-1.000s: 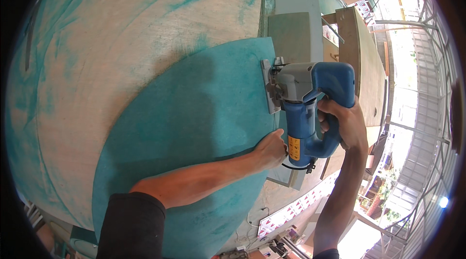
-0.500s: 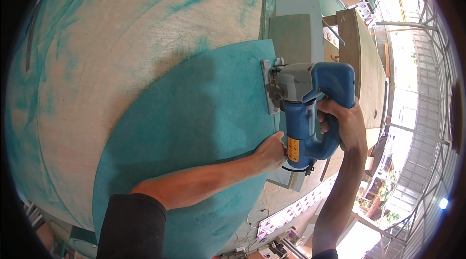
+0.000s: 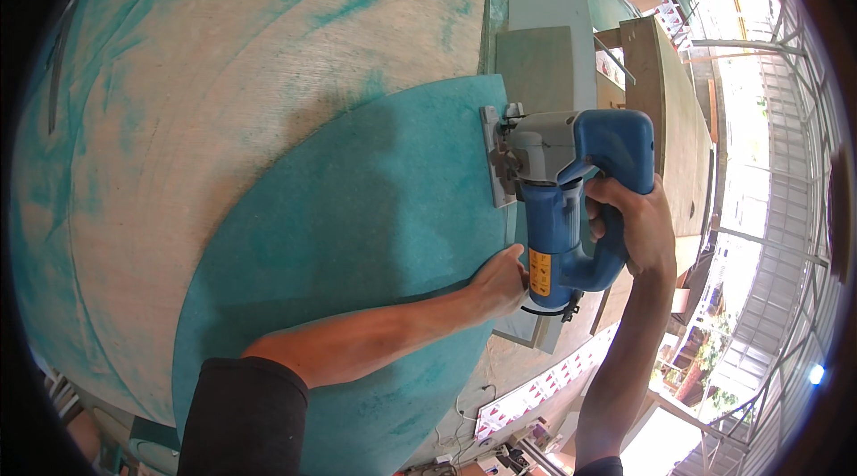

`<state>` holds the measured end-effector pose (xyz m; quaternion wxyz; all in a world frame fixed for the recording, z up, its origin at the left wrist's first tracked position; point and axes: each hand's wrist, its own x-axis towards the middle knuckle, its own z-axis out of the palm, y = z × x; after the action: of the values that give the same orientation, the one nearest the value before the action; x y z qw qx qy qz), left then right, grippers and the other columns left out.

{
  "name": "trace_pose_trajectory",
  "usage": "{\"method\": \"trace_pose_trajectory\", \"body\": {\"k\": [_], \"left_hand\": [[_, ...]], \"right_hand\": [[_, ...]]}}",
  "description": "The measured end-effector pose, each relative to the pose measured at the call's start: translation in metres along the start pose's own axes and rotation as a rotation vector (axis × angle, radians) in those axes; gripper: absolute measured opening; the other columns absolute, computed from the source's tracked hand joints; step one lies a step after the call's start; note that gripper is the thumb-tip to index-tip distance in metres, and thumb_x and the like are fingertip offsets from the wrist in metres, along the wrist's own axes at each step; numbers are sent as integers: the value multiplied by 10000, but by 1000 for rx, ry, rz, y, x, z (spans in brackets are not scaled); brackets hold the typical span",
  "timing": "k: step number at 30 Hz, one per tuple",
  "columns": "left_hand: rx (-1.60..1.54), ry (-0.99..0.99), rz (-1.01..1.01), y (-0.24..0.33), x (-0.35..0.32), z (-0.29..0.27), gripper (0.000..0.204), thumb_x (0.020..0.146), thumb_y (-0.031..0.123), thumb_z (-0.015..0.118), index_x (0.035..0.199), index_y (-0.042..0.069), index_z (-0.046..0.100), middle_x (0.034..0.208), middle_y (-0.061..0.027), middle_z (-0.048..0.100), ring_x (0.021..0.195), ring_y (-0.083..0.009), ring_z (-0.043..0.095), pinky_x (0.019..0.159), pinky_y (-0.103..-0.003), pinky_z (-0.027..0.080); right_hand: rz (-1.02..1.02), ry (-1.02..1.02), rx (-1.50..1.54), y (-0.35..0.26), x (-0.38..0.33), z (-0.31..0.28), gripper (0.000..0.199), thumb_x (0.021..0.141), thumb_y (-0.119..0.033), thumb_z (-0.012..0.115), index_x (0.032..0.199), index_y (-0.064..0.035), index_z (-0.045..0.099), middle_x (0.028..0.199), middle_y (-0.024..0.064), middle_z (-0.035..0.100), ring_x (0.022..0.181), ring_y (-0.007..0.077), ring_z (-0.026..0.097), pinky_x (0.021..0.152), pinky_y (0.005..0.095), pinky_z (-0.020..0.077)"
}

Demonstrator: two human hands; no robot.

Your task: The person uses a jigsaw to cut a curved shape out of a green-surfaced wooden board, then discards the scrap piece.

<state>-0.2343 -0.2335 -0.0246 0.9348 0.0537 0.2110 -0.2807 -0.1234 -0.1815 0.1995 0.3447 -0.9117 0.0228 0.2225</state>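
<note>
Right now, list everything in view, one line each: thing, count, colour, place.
jigsaw: one, blue and grey, at the right edge of the teal board, base plate against it
teal board: one, teal green, curved edge, lying on the plywood, centre
plywood sheet: one, pale wood smeared with teal, under the board, upper left
grey panel: one, grey, beyond the jigsaw, top centre
wooden plank: one, brown, on edge, upper right
metal railing: one, grey, far right
left hand: one, pressing on the teal board beside the jigsaw, black sleeve on the arm
right hand: one, gripping the jigsaw handle
</note>
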Motion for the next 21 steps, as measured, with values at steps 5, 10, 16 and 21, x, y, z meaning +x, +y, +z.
{"method": "trace_pose_trajectory", "body": {"k": [5, 10, 16, 21], "left_hand": [[2, 65, 0, 0, -2, 2, 329, 1143, 266, 301, 897, 54, 349, 847, -34, 307, 704, -143, 366, 780, -331, 445], [112, 116, -16, 9, -17, 11, 288, 1134, 242, 308, 963, 37, 416, 826, -19, 310, 694, -126, 368, 728, -301, 411], [237, 70, -11, 5, -17, 8, 283, 1135, 234, 297, 1027, 14, 439, 837, -14, 323, 695, -116, 368, 722, -286, 409], [-124, 31, -22, -25, 15, -9, 320, 1142, 258, 268, 991, 15, 410, 867, -18, 334, 707, -115, 378, 770, -284, 445]], "right_hand": [[0, -6, 7, -1, 0, 2, 122, 771, -124, 726, 802, -17, 676, 641, 58, 612, 498, 136, 573, 506, 282, 450], [9, -37, -16, 1, 2, -1, 139, 787, -144, 706, 856, -44, 640, 661, 69, 590, 497, 150, 551, 490, 294, 444], [-10, -38, -9, 0, 1, 0, 134, 786, -139, 704, 850, -44, 634, 665, 70, 591, 495, 146, 548, 490, 293, 447], [-11, -15, -6, -4, -2, 3, 129, 775, -129, 714, 818, -23, 655, 648, 63, 599, 496, 135, 559, 496, 281, 445]]}}
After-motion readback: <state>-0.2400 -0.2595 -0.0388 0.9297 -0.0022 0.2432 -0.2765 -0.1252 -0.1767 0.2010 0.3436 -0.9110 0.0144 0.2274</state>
